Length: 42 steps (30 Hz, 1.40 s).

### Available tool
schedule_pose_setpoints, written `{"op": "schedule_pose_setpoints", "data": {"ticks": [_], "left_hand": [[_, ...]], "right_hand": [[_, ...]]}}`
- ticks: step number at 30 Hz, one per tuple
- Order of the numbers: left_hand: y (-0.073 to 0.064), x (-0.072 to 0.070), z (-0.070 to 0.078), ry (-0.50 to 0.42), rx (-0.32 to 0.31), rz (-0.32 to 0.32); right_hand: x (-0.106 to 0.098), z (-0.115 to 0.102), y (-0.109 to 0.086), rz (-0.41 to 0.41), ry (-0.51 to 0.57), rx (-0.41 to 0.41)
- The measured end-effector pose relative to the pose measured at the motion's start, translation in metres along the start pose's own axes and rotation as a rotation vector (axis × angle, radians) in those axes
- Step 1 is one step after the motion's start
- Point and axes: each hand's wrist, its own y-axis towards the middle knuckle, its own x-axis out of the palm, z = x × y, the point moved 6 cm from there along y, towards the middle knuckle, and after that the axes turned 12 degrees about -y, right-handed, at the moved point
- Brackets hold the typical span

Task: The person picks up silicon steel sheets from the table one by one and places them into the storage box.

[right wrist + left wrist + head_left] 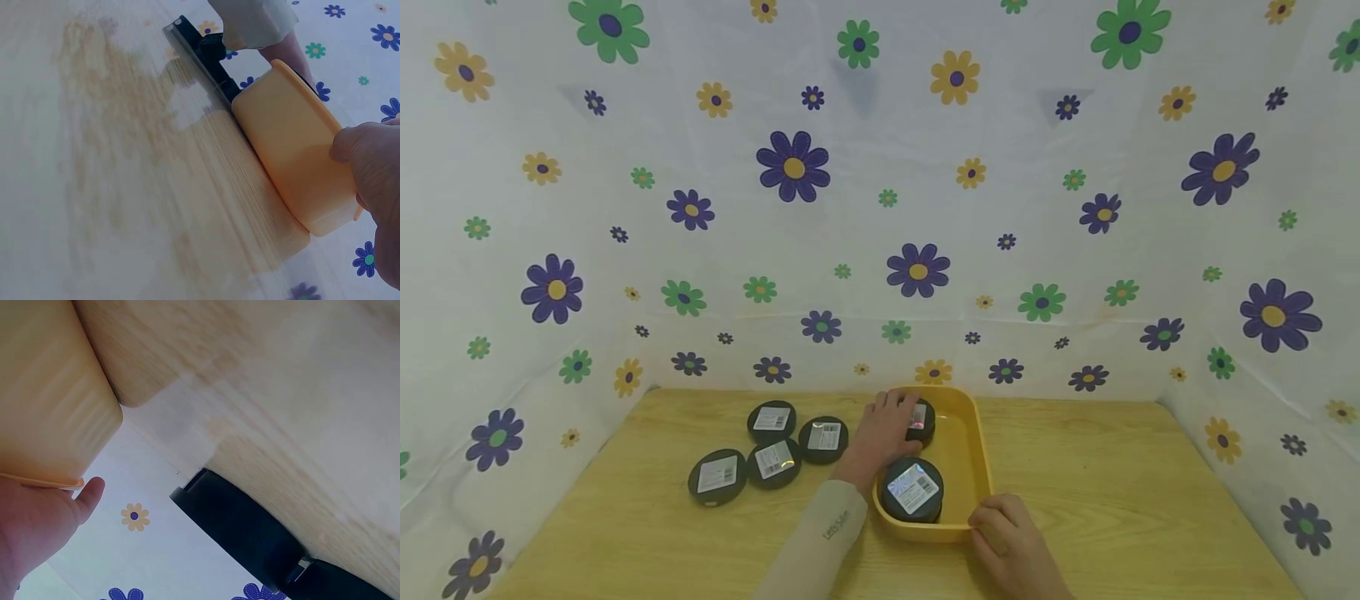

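Note:
A yellow tray (981, 458) stands on the table with round black cases inside, each with a white label. My left hand (883, 429) reaches over the tray's left wall and holds a black case (919, 423) at the far left corner, thumb and fingers on either side of it. Nearer to me in the tray lies another labelled case (912, 490), with a dark edge showing beneath it. My right hand (1011, 537) grips the tray's near right corner. In the right wrist view the thumb lies on the outside of the tray wall (287, 150).
Left of the tray, several more black cases lie on the wooden table (1097, 492), among them one case (718, 477) furthest left and another case (823, 439) closest to the tray. A white flowered cloth (850, 208) hangs behind and at both sides.

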Motion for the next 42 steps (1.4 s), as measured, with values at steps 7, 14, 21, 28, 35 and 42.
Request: {"op": "schedule_pose_setpoints", "data": {"ticks": [7,14,21,28,35,42], "left_hand": [[-0.002,-0.005,0.001,-0.004,-0.003,0.008],[-0.004,-0.007,-0.001,0.004,0.024,0.026],[-0.006,-0.01,-0.005,-0.041,0.05,0.099],[-0.012,-0.016,-0.017,-0.164,0.075,0.286],[-0.025,-0.029,-0.027,-0.271,-0.002,0.34],[-0.053,-0.076,-0.031,-0.355,-0.027,0.553]], "right_hand": [[0.0,0.0,0.001,0.019,0.001,-0.021],[0.0,-0.003,0.004,-0.01,-0.006,-0.005],[0.001,-0.004,0.005,-0.035,-0.008,0.029],[0.002,-0.005,0.003,-0.003,0.007,0.005],[0.003,-0.004,-0.001,-0.001,0.007,0.009],[0.003,-0.001,-0.001,0.017,0.022,-0.003]]}}
